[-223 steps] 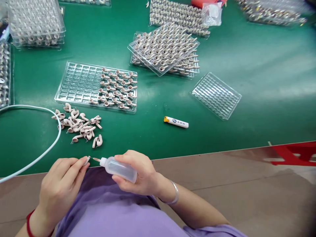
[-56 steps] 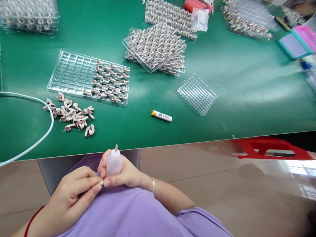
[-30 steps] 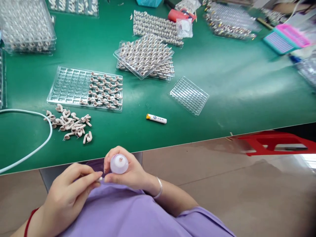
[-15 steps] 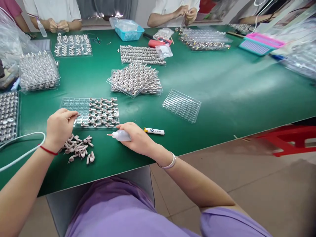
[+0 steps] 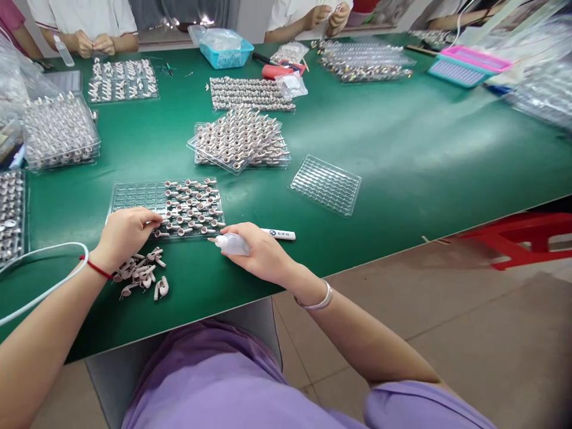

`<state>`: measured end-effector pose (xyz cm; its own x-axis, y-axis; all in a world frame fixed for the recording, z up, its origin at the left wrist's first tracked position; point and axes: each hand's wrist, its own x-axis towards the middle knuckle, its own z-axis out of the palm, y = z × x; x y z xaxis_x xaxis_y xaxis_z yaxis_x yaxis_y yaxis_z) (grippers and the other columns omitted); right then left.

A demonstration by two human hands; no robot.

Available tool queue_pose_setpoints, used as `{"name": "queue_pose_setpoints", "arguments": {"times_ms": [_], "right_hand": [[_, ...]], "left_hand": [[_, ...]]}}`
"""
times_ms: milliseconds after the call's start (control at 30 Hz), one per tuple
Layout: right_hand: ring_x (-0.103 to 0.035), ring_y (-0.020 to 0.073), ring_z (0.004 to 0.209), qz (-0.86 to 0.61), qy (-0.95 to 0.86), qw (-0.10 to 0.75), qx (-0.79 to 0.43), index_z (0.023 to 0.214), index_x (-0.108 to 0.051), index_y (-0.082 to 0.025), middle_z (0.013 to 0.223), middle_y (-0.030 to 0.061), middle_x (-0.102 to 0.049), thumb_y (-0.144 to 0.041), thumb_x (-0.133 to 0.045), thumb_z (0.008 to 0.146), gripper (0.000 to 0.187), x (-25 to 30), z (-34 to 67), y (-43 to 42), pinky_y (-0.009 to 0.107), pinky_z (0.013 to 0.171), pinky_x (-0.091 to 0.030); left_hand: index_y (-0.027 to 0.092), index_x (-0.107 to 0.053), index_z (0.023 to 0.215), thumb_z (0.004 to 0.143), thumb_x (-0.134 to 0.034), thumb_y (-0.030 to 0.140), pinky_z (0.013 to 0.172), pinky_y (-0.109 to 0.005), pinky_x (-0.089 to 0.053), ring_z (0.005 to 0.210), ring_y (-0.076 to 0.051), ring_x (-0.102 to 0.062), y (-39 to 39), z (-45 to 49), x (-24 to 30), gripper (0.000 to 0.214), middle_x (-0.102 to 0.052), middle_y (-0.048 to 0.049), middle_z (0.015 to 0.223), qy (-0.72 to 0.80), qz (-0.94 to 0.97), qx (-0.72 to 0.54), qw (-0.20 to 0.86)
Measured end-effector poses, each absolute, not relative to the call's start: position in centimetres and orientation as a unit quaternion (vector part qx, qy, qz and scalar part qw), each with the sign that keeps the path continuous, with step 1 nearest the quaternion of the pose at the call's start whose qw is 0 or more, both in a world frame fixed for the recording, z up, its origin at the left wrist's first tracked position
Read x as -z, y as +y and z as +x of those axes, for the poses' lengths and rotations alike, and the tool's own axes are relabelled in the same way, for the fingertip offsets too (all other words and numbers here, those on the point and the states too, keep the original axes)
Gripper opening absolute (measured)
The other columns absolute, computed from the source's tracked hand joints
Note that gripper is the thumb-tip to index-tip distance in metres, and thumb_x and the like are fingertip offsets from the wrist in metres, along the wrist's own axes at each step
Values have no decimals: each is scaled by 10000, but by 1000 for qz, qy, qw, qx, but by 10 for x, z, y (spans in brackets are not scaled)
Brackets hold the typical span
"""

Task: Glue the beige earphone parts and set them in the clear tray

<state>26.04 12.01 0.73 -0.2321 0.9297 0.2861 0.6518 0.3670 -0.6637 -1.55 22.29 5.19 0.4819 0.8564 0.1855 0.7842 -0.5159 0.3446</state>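
With thumb and fingertips pinched, my left hand (image 5: 129, 233) holds an earbud shell, mostly hidden by the fingers, at the clear plastic tray (image 5: 138, 193). Pale pink earbud shells (image 5: 190, 205) fill the tray's right part in rows; the left part shows bare pockets. Below my left wrist lies a loose pile of earbud shells (image 5: 140, 274) on the green table. My right hand (image 5: 263, 253) is wrapped round a small translucent squeeze bottle (image 5: 235, 243), its thin tip pointing left beside the tray's lower right corner.
A white marker-like tube (image 5: 282, 234) lies behind my right hand. An unfilled clear tray (image 5: 328, 185) rests to the right, stacked filled trays (image 5: 239, 140) farther back. A white cable (image 5: 42, 292) loops at left. Co-workers' hands (image 5: 93, 44) are across the table (image 5: 402, 155).
My left hand has moved right and down, its fingertips now at the edge of the filled rows. My right hand, still holding the bottle, has shifted slightly right. The camera view has shifted a little.
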Motion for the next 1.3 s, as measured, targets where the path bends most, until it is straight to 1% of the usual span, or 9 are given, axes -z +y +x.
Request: {"name": "queue_pose_setpoints", "arguments": {"times_ms": [167, 267, 433, 667, 833, 933, 1033, 1133, 1300], "right_hand": [[-653, 258, 1026, -529, -728, 383, -209, 1101, -585, -218, 1135, 96, -684, -278, -669, 833, 287, -15, 261, 111, 403, 886, -525], [-678, 224, 921, -527, -702, 430, -210, 1043, -597, -226, 1048, 73, -702, -297, -670, 839, 228, -20, 258, 100, 356, 807, -547], [-686, 196, 826, -504, -688, 459, -248, 980, -590, -232, 975, 61, -709, -299, -666, 845, 169, -18, 243, 82, 317, 722, -558], [-677, 177, 825, -482, -686, 465, -285, 959, -575, -233, 955, 53, -698, -253, -675, 837, 159, -13, 224, 72, 291, 719, -557], [-671, 178, 810, -492, -674, 461, -304, 956, -583, -233, 937, 49, -696, -265, -677, 830, 161, -9, 220, 70, 292, 713, -551], [-667, 174, 790, -503, -655, 468, -314, 943, -588, -230, 912, 43, -696, -274, -680, 826, 155, -6, 221, 70, 278, 682, -540], [-662, 174, 780, -514, -640, 474, -318, 934, -591, -226, 891, 40, -693, -278, -688, 819, 159, -5, 222, 70, 271, 659, -525], [-661, 173, 789, -509, -637, 481, -322, 930, -590, -224, 889, 37, -690, -275, -689, 817, 159, -4, 223, 70, 269, 663, -522], [-647, 158, 763, -501, -630, 484, -343, 924, -585, -222, 886, 24, -679, -279, -689, 814, 162, -6, 223, 69, 256, 651, -513]], "left_hand": [[240, -740, 929, 872, -508, 399, 820, -330, -499, 884, -221, -680, 207, -43, -75, 287, -752, -29, 971, 523, 823, -208, 76], [245, -728, 942, 874, -511, 421, 805, -364, -481, 837, -230, -650, 189, -74, -82, 288, -701, -23, 946, 607, 770, -189, 61], [201, -690, 1008, 867, -501, 436, 817, -391, -501, 939, -265, -610, 156, -100, -58, 333, -623, -84, 947, 656, 724, -190, 102], [187, -618, 1062, 913, -473, 401, 910, -366, -501, 1017, -223, -602, 124, -63, -30, 298, -590, -83, 1054, 637, 703, -270, 163], [202, -599, 1084, 939, -430, 335, 898, -333, -509, 1007, -192, -618, 121, -35, -32, 259, -610, -68, 1083, 596, 731, -265, 199], [194, -598, 1122, 917, -473, 385, 888, -358, -497, 993, -220, -613, 131, -29, -38, 307, -614, -81, 1061, 589, 750, -235, 188], [182, -660, 954, 864, -540, 450, 862, -411, -466, 912, -269, -600, 143, -29, -48, 307, -622, -84, 900, 596, 765, -184, 158], [198, -650, 745, 845, -556, 428, 775, -391, -457, 790, -261, -595, 149, -30, -57, 268, -617, -59, 743, 595, 778, -135, 150], [210, -659, 842, 851, -543, 357, 717, -312, -457, 819, -216, -629, 143, -31, -65, 187, -690, -32, 847, 581, 787, -138, 156]]}}
